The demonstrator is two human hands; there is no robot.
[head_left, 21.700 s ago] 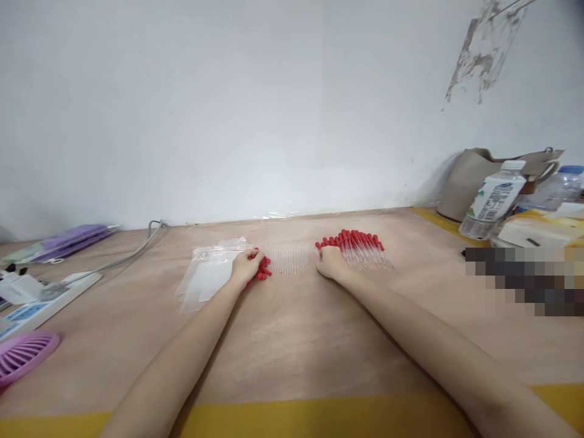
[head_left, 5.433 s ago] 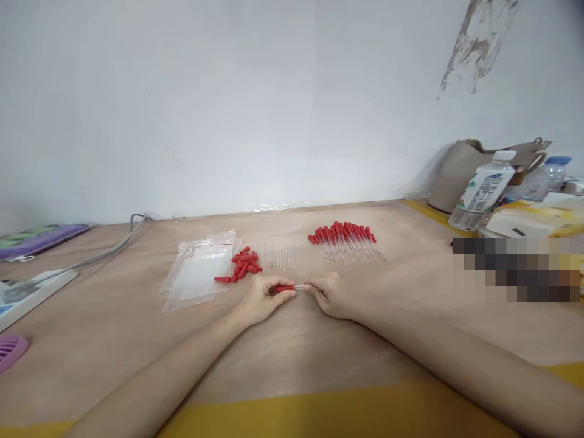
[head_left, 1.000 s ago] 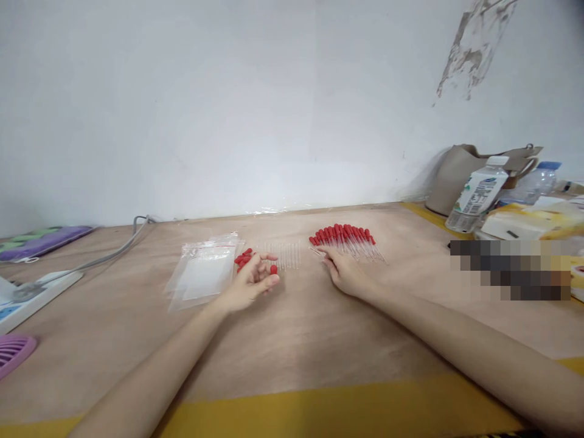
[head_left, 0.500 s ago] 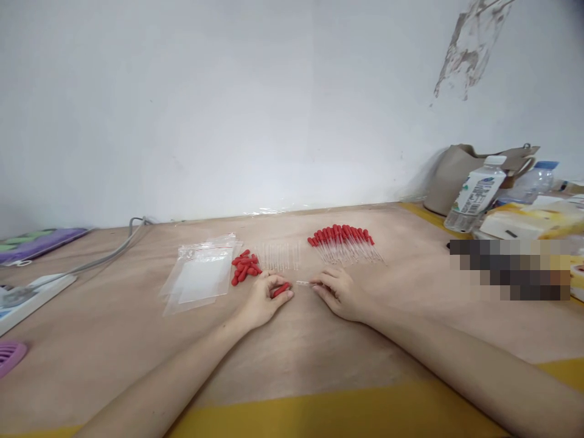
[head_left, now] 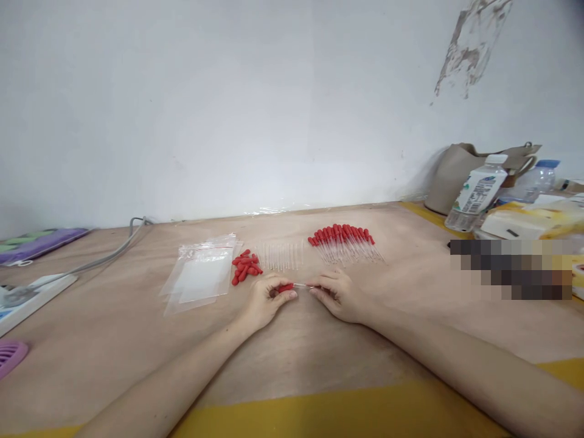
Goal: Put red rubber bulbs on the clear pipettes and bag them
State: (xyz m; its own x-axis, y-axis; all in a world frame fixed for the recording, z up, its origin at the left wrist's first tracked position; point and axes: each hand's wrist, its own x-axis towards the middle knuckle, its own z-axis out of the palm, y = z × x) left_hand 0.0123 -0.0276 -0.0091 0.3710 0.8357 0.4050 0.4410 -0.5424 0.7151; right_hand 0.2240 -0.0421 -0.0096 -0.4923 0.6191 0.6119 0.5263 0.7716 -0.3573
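My left hand [head_left: 270,299] is closed on a red rubber dropper bulb [head_left: 286,287], its mouth turned to the right. Between the fingers of my right hand [head_left: 336,294] is a thin clear pipette tube [head_left: 300,285], whose left end meets the bulb; how far it sits inside I cannot tell. A small heap of red bulbs [head_left: 246,267] lies beyond my left hand. Right of the heap, several bare clear tubes [head_left: 280,257] lie side by side. Farther right, droppers with red bulbs fitted [head_left: 347,242] are fanned out on the table.
Clear zip bags [head_left: 201,277] lie left of the bulbs. A power strip [head_left: 41,298] with a grey cable and a purple packet [head_left: 43,243] are at far left. A bottle [head_left: 477,193], a beige bag [head_left: 449,179] and a tissue pack [head_left: 520,222] stand at right.
The bulb and the tube have come together between my hands; half a second ago there was a gap between them. The bulb now points more directly right.
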